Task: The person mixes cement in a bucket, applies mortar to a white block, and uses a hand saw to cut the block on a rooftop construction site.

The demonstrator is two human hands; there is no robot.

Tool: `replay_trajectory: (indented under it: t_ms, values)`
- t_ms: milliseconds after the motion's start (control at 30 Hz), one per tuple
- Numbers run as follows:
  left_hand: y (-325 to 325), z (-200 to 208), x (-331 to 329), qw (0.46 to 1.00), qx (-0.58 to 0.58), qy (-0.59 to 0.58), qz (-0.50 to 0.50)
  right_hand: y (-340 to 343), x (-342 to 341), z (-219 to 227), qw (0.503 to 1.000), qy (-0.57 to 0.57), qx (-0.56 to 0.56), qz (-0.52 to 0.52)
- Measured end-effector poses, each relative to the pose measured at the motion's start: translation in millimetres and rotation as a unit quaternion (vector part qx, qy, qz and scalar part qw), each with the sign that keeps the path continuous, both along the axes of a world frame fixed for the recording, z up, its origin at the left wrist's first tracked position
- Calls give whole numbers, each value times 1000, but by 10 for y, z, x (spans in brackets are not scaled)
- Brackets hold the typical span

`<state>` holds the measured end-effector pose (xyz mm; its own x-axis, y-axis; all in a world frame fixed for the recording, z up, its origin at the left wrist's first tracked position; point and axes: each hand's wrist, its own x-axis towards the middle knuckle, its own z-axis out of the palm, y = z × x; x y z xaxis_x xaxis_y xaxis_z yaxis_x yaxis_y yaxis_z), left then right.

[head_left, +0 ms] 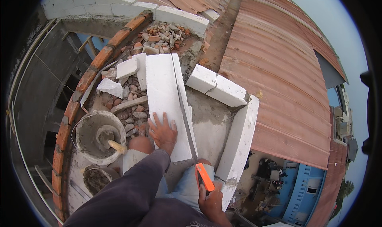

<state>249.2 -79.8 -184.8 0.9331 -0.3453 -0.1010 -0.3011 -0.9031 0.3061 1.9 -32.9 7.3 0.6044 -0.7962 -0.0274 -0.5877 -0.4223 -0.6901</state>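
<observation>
A long white lightweight concrete block (pixel 161 86) lies in front of me, its near end by my knees. My left hand (pixel 163 132) rests flat on its top face with the fingers spread. My right hand (pixel 212 203) grips the orange handle of a handsaw (pixel 204 177) close to my body. The saw's long blade runs away from me along the right part of the block's top. Whether its teeth are in a cut, I cannot tell.
At the left stand a mortar bucket (pixel 81 147) with a tool handle (pixel 117 146) in it and a smaller bucket (pixel 95 179). Rubble (pixel 169 36) and block offcuts (pixel 127 68) lie beyond. A low white block wall (pixel 238 135) borders a drop at the right; a brick edge (pixel 75 107) borders another at the left.
</observation>
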Motion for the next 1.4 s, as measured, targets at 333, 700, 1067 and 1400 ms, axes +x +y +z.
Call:
replay_trajectory:
  t_ms: [333,700,1067,1400]
  values:
    - [-3,127,-44,1000,10,-4,-18,-489,787,-379,1000,29,-9,-6]
    - [-63,100,-66,999,-32,-36,-14,-456,748,-502,995,72,-68,-8]
    - [-81,46,-28,999,17,-24,-34,-741,897,-466,997,18,-75,-19]
    - [-76,51,-75,999,42,-21,-27,385,-784,-128,998,31,30,-43]
